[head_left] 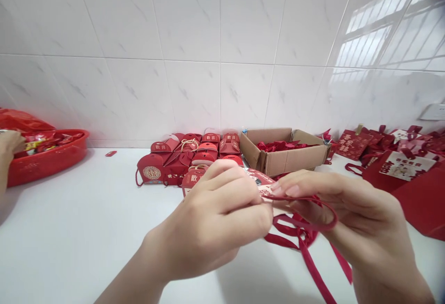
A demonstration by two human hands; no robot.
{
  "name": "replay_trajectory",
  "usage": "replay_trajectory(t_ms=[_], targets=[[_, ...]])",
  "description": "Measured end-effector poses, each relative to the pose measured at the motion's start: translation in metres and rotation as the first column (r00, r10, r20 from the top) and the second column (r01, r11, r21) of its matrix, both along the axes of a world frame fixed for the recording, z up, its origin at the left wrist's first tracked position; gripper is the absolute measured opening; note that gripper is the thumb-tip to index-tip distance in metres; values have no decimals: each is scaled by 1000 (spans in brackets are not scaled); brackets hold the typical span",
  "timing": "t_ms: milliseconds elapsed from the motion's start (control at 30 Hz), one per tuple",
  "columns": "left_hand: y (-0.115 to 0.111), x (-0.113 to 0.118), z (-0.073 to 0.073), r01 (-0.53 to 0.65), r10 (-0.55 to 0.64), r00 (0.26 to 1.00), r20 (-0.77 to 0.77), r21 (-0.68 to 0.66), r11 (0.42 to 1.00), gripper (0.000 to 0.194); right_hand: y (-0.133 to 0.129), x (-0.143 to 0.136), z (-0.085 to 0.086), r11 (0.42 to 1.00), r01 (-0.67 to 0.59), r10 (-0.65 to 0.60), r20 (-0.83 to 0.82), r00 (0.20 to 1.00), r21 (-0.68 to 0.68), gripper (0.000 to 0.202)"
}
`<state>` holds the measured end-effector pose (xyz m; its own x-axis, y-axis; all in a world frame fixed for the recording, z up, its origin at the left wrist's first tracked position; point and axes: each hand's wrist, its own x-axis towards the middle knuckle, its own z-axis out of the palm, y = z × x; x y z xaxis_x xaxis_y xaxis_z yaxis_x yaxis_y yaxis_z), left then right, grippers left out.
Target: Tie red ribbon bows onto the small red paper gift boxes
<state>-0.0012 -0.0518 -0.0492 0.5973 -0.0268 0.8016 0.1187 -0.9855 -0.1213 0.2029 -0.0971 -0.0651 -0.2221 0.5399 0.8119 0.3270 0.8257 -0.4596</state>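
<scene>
In front of me, my left hand [215, 216] is closed, its fingertips curled in at one end of a dark red ribbon [315, 269]. My right hand [351, 211] pinches the same ribbon between thumb and fingers, and a loop of it bends round by those fingers. Loose loops and long tails dangle below the right hand. Between and behind the hands shows part of a red and cream printed piece [262, 180], mostly covered; I cannot tell whether it is held. Several red candy boxes [155, 167] with Chinese characters stand just behind my left hand.
An open cardboard box [292, 161] with red ribbons stands at the back. Red gift bags [405, 167] crowd the right. At the far left, another person's hand [9, 148] is at a red basin [52, 162] of wrapped sweets. A small red packet [111, 154] lies near the wall.
</scene>
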Motion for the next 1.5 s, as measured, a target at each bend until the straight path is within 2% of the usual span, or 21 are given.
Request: replay_trajectory(t_ms=[533,733,833,967,1067,1167,1333,1500], targets=[[-1,0,0,-30,29,999,36,33,999,24,2,4,-1,998,-31,28,45,999,62,45],[0,0,-7,-67,69,997,31,-71,995,19,6,7,0,976,-169,158,91,983,134,29],[-1,0,-5,-69,71,996,57,-31,997,18,7,7,2,967,-210,191,129,973,145,22],[-6,3,2,-103,94,990,101,86,991,21,4,5,1,985,-138,127,108,986,105,28],[-10,5,3,-106,98,990,101,80,991,24,1,2,1,994,-44,33,109,994,95,37],[-13,5,1,-116,108,984,142,50,992,29,-1,-1,1,994,-8,-8,153,988,104,35],[-9,2,2,-61,50,996,74,155,986,29,-4,-2,3,998,-21,9,180,984,66,30],[-5,0,5,-64,53,996,70,162,985,24,-4,1,0,999,-46,45,154,987,3,35]])
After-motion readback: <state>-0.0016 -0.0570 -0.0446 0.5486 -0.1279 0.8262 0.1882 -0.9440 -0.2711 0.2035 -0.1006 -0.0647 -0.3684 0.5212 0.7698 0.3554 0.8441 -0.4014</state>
